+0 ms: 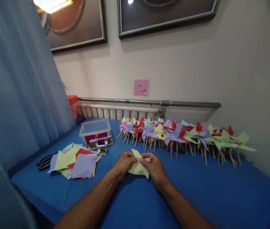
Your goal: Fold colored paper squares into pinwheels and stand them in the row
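Observation:
Both my hands hold one pale yellow paper square [138,165], partly folded, just above the blue table [197,190]. My left hand [124,163] pinches its left side and my right hand [155,167] pinches its right side, thumbs meeting near the paper's middle. To the left of my hands lies a loose pile of coloured paper squares [75,160] in purple, yellow-green and red. Behind my hands runs a long row of finished paper pinwheels [180,135] on wooden sticks, leaning along the wall.
Black scissors [44,161] lie left of the paper pile. A clear plastic box [95,130] with small open boxes [101,144] in front stands at the back left. A blue curtain [13,95] hangs on the left; a radiator pipe [149,102] runs along the wall.

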